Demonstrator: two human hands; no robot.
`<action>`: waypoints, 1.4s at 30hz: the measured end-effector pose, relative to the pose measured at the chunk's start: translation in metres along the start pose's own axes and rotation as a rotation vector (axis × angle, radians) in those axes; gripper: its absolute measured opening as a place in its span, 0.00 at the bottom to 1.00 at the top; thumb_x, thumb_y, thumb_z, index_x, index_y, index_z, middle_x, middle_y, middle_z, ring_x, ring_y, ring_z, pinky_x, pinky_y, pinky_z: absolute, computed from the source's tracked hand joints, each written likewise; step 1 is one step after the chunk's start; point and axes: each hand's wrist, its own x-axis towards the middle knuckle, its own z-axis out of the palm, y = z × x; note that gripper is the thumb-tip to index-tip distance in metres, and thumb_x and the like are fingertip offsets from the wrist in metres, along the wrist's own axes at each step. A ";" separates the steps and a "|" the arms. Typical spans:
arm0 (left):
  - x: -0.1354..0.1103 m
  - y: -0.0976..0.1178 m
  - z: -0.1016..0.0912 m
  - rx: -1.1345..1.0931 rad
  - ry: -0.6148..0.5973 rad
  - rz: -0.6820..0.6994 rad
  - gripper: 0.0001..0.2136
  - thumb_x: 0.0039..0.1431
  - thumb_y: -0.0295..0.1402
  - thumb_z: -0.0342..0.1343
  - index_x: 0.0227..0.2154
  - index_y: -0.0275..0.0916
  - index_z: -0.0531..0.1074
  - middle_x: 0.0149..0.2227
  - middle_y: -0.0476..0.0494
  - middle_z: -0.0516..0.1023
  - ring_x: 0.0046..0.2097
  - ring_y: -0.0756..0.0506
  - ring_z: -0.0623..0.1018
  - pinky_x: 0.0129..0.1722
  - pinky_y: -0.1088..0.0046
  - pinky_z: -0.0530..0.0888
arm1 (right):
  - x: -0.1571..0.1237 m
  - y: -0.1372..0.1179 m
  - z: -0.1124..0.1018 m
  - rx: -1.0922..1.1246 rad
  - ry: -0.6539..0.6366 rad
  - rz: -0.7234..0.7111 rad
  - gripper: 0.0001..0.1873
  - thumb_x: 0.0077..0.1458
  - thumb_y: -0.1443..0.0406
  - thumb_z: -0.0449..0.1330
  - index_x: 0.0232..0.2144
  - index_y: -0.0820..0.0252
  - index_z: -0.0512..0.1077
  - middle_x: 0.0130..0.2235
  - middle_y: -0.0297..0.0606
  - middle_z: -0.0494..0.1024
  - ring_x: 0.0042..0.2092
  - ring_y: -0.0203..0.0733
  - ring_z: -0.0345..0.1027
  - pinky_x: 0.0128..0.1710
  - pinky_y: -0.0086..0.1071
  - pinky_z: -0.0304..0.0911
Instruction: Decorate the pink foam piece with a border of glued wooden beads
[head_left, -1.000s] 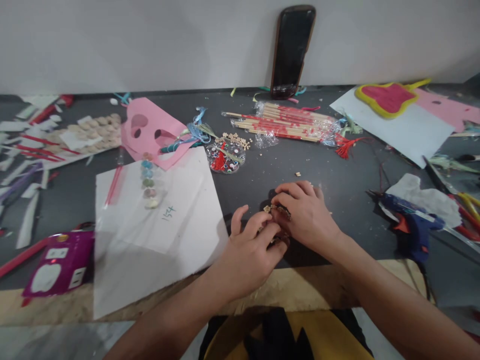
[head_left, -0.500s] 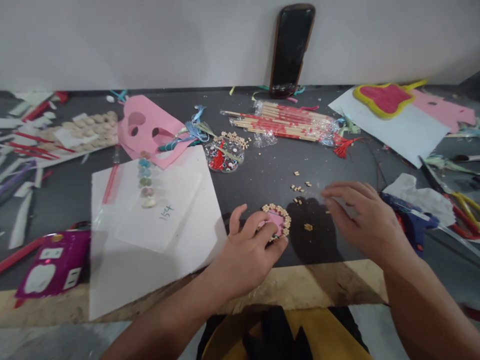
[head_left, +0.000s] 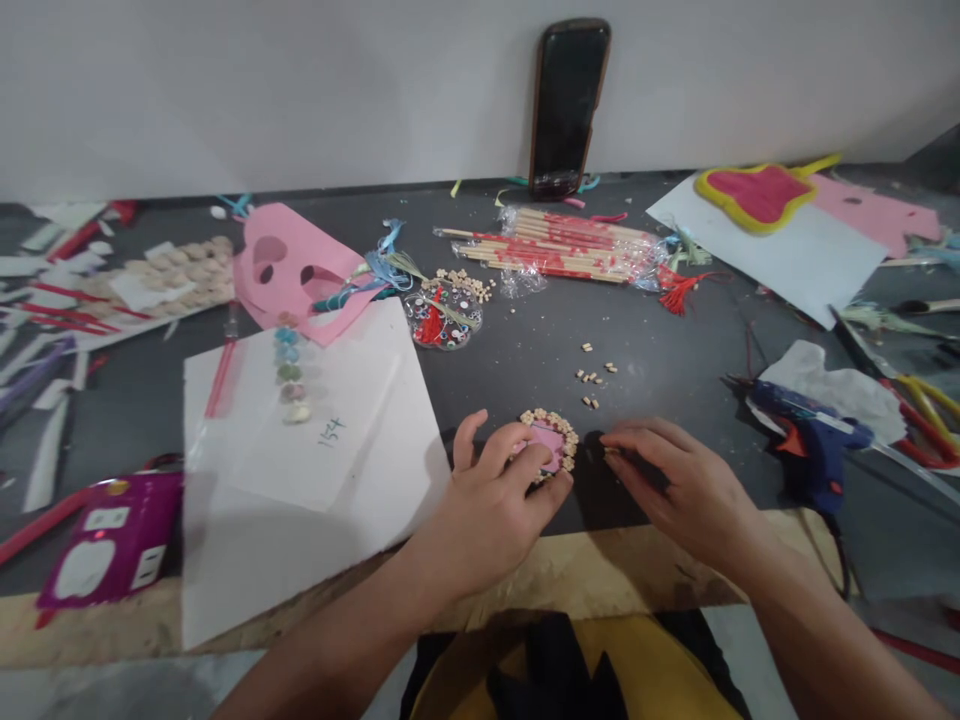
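A small round pink piece (head_left: pixel 550 436), edged with tan flower-shaped wooden pieces, lies on the dark tabletop. My left hand (head_left: pixel 501 487) grips it from its near side, with thumb and fingers across the disc and hiding part of its lower left. Just right of it, my right hand (head_left: pixel 675 480) is closed in a pinch at the fingertips. A small tan flower-shaped wooden piece (head_left: pixel 609 451) shows partly between them, close to the table. Several small loose wooden bits (head_left: pixel 589 378) lie beyond the disc.
A white board (head_left: pixel 300 560) lies at left by a purple case (head_left: pixel 112 540). A pink paper mask (head_left: pixel 296 260), packaged sticks (head_left: pixel 562 245) and a leaning phone (head_left: pixel 568 110) stand farther back. At right are a blue glue gun (head_left: pixel 817 440) and scissors (head_left: pixel 922 410).
My right hand has moved left and nearer to me, pinching the flower-shaped piece that lay on the table. My left hand stays on the disc. The view has shifted slightly.
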 end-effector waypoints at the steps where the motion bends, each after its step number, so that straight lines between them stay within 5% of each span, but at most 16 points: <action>1: 0.000 0.000 0.000 0.000 0.002 0.001 0.11 0.60 0.32 0.54 0.44 0.49 0.74 0.41 0.45 0.74 0.51 0.40 0.65 0.57 0.45 0.52 | 0.000 0.000 0.000 0.001 0.004 0.003 0.10 0.58 0.66 0.54 0.39 0.56 0.74 0.39 0.41 0.78 0.40 0.41 0.74 0.39 0.35 0.71; 18: 0.001 -0.001 -0.003 -0.040 -0.007 0.000 0.12 0.60 0.30 0.53 0.46 0.45 0.73 0.44 0.45 0.76 0.51 0.40 0.66 0.57 0.45 0.50 | -0.010 -0.011 0.010 0.104 0.038 -0.015 0.08 0.58 0.68 0.54 0.37 0.55 0.73 0.37 0.39 0.77 0.38 0.39 0.73 0.37 0.32 0.71; 24: 0.005 -0.017 -0.014 -0.052 0.121 -0.238 0.13 0.58 0.25 0.53 0.44 0.46 0.73 0.41 0.46 0.77 0.51 0.39 0.65 0.55 0.49 0.54 | -0.016 -0.006 0.004 0.058 0.104 -0.006 0.08 0.58 0.70 0.56 0.39 0.55 0.71 0.36 0.38 0.76 0.37 0.38 0.71 0.37 0.32 0.68; 27: 0.006 -0.025 -0.019 -0.102 0.042 -0.347 0.17 0.58 0.33 0.55 0.51 0.42 0.68 0.47 0.41 0.74 0.54 0.37 0.63 0.54 0.51 0.57 | -0.020 -0.009 0.013 -0.012 0.196 -0.054 0.08 0.55 0.69 0.59 0.39 0.55 0.69 0.35 0.37 0.74 0.37 0.41 0.69 0.37 0.36 0.67; 32: 0.004 -0.026 -0.017 -0.133 -0.095 -0.319 0.42 0.50 0.49 0.59 0.63 0.37 0.50 0.57 0.32 0.61 0.60 0.32 0.56 0.58 0.48 0.52 | -0.021 -0.028 0.040 -0.111 0.282 -0.039 0.22 0.49 0.64 0.65 0.47 0.58 0.64 0.46 0.45 0.69 0.50 0.53 0.60 0.49 0.51 0.62; 42: 0.003 -0.018 -0.009 -0.062 -0.100 -0.241 0.35 0.55 0.43 0.56 0.63 0.41 0.50 0.59 0.33 0.59 0.62 0.32 0.55 0.59 0.45 0.48 | -0.015 -0.032 0.054 -0.125 0.259 0.015 0.28 0.51 0.65 0.64 0.53 0.58 0.59 0.53 0.47 0.62 0.57 0.57 0.52 0.56 0.54 0.55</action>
